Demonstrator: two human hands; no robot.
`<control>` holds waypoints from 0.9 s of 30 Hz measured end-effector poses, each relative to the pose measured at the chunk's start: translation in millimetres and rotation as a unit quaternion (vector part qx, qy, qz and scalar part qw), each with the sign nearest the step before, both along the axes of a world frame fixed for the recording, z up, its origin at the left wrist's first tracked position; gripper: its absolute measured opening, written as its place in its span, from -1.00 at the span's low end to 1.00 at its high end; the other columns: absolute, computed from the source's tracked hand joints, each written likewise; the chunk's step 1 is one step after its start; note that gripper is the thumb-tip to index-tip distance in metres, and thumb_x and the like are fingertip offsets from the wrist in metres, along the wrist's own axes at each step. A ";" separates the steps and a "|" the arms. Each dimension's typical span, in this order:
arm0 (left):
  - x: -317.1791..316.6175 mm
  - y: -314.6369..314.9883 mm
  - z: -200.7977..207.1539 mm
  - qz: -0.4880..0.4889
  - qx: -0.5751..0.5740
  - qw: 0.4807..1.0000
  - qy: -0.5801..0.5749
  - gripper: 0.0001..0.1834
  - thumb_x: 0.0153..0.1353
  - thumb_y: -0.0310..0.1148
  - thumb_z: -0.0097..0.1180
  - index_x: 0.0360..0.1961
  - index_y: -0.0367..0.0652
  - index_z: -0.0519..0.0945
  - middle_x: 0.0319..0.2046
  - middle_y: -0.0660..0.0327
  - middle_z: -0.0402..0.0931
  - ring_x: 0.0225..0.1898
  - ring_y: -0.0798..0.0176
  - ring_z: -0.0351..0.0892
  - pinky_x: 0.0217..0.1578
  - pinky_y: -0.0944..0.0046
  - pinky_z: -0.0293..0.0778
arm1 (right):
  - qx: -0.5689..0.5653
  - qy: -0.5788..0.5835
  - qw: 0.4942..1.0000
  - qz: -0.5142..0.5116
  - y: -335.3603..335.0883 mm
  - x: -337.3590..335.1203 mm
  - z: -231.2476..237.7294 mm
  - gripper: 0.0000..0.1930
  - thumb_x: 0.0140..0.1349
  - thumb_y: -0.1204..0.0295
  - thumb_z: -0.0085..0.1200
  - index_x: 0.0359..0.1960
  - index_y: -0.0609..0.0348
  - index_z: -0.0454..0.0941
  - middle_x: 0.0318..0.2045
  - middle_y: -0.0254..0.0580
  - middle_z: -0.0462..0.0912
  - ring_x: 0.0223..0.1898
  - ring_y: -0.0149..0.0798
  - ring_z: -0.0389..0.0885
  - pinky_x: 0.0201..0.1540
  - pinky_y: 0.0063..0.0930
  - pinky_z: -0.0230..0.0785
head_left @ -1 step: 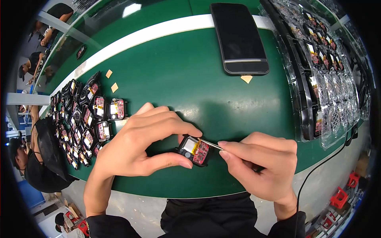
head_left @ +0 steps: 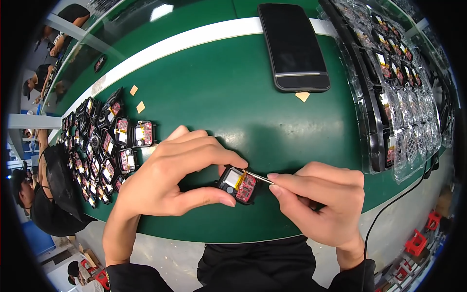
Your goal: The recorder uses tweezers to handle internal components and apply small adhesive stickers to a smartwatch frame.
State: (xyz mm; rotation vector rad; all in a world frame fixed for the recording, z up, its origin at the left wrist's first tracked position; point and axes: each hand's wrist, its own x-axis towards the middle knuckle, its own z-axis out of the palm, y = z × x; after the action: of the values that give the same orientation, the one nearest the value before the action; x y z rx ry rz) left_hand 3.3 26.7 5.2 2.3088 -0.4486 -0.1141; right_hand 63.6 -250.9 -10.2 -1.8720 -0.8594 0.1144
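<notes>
An opened smartwatch case (head_left: 239,185), black and squarish, shows a silver battery, yellow tape and a red circuit board. My left hand (head_left: 170,170) grips it between thumb and fingers just above the table. From the other side, my right hand (head_left: 321,199) pinches slim metal tweezers (head_left: 260,178), their tip touching the upper edge of the case near the yellow tape. The exact contact at the tip is too small to make out. Left of my left hand lies a crowded group of similar opened watch cases (head_left: 107,146) on the green table (head_left: 209,87).
A black phone-like slab (head_left: 294,48) lies at the back. Stacked black trays (head_left: 369,107) with clear plastic blisters holding more watch parts stand at the right. Small tan squares (head_left: 140,107) lie on the table. A black cable (head_left: 384,209) hangs at right. Other people sit far left.
</notes>
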 end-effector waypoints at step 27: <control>0.0 -4.9 -1.0 -0.037 0.030 0.997 -0.062 -0.44 0.02 -0.03 0.69 -0.02 -0.13 0.85 -0.23 0.27 0.81 -0.28 0.18 0.65 -0.25 0.18 0.25 | 0.028 0.006 1.000 0.008 0.5 -2.6 -5.1 -0.77 0.12 0.72 0.45 -0.18 0.24 0.91 -0.60 -0.34 0.65 -0.71 -0.57 0.41 -0.64 -0.59 0.14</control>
State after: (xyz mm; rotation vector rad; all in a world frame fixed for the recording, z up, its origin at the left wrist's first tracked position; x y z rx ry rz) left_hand 3.3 21.9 4.1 2.3666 -0.6017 -0.0218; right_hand 61.0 -250.4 -15.3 -1.8118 -0.8600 0.1106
